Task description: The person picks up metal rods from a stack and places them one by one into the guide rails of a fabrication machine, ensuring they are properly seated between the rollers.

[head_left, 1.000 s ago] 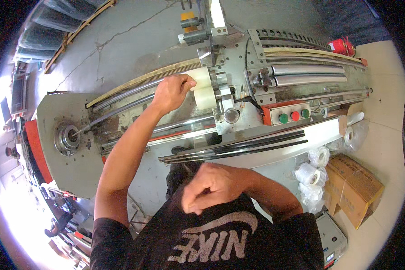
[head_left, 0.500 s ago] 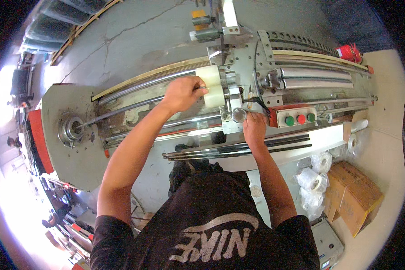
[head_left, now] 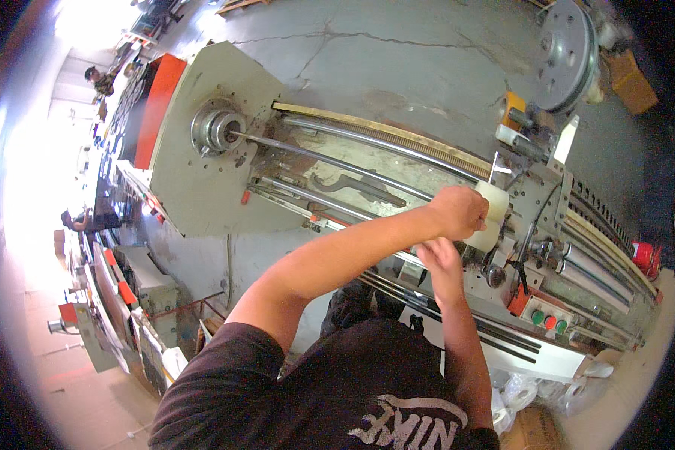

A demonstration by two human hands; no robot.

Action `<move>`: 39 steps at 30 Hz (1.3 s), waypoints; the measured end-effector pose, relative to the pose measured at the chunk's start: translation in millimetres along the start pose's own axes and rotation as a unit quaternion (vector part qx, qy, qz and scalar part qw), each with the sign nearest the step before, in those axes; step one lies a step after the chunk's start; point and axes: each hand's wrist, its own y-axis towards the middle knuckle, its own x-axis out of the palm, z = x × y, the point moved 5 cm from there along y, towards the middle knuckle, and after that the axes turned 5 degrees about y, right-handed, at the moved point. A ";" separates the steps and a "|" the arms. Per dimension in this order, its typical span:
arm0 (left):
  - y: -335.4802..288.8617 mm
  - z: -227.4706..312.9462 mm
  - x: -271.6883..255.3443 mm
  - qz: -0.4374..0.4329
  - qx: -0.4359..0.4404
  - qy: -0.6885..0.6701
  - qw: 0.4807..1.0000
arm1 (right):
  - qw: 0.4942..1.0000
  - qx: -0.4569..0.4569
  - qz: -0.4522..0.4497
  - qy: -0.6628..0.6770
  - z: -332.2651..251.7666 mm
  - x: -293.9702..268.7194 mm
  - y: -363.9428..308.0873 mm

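My left hand (head_left: 460, 212) is closed with fingers curled round the metal rod (head_left: 330, 164), right beside two white plastic rollers (head_left: 493, 199) on the machine's carriage. The rod runs leftward from there into a round steel chuck (head_left: 216, 131) on the grey headstock. Just below the left hand, my right hand (head_left: 441, 264) is raised with its fingers apart, and I see nothing in it. Its fingertips lie close under the left wrist; whether they touch the rod is hidden. A round metal knob (head_left: 494, 276) on the carriage stands to its right.
A hook spanner (head_left: 360, 187) lies on the machine bed. Right of the carriage is a red control box (head_left: 549, 322) with green and red buttons. Several dark rods (head_left: 495, 334) lie along the near side. A large grey wheel (head_left: 566, 56) stands at the far right.
My view has swung left, so the machine appears shifted and tilted. My right hand has left the round knob and come over beside my left hand, which stays at the white rollers.
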 end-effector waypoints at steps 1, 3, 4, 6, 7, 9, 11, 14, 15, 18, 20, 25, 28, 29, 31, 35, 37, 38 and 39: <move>-2.9 -2.9 1.0 -0.009 -0.004 0.005 1.000 | 0.995 -0.040 0.027 0.093 0.4 16.5 24.2; -4.3 -5.5 4.8 -0.033 0.002 0.017 0.999 | 0.956 -0.034 0.024 0.292 5.0 24.0 70.5; -16.5 -11.8 -6.8 -0.012 0.006 0.004 1.000 | 0.920 -0.024 0.016 0.391 10.7 29.6 85.3; -61.3 -41.3 -53.9 0.193 0.062 -0.038 0.979 | 0.947 -0.031 0.035 0.318 22.4 24.7 96.7; -84.3 -67.3 -74.9 0.194 0.030 0.001 0.981 | 0.959 -0.033 0.045 0.279 26.3 23.1 100.2; -129.2 -136.7 -113.1 0.209 -0.027 0.077 0.974 | 0.958 -0.002 0.092 0.273 13.5 32.4 97.4; -176.6 -219.5 -135.0 0.124 -0.130 0.221 0.958 | 0.959 0.013 0.136 0.249 9.0 30.6 93.9; -240.9 -314.7 -163.6 0.059 -0.232 0.321 0.916 | 0.950 0.049 0.203 0.231 11.4 21.5 91.8; -254.3 -339.7 -170.1 0.053 -0.278 0.329 0.901 | 0.955 0.037 0.207 0.211 5.8 18.3 91.3; -262.7 -368.8 -179.3 0.043 -0.314 0.358 0.878 | 0.959 -0.020 0.237 0.152 -17.8 -1.2 73.0; -250.0 -355.8 -177.4 0.040 -0.220 0.389 0.894 | 0.960 -0.042 0.245 0.132 -37.9 -28.2 52.6; -211.9 -196.2 -155.8 0.130 -0.029 0.263 0.956 | 0.919 -0.197 0.246 0.237 -78.1 -190.6 -69.6; -239.0 -145.7 -141.0 0.081 -0.057 0.255 0.962 | 0.892 -0.236 0.284 0.262 -113.3 -229.7 -157.5; -244.7 -137.3 -129.7 0.058 -0.060 0.236 0.968 | 0.882 -0.247 0.294 0.271 -121.1 -237.4 -178.8; -246.4 -115.8 -110.1 0.063 -0.047 0.202 0.976 | 0.867 -0.276 0.355 0.213 -117.6 -251.8 -209.5; -265.6 -77.7 -68.4 0.116 -0.036 0.050 0.991 | 0.842 -0.263 0.415 0.224 -94.5 -265.7 -257.4; -287.2 -75.8 -34.0 0.087 -0.077 -0.025 0.993 | 0.867 -0.244 0.403 0.160 -74.5 -275.5 -269.4; -296.5 -77.9 -10.2 0.022 -0.099 -0.051 0.994 | 0.858 -0.211 0.451 0.128 -53.5 -283.7 -281.4; -308.2 -89.5 17.3 0.001 -0.133 -0.087 0.987 | 0.847 -0.178 0.491 0.101 -31.0 -292.7 -286.2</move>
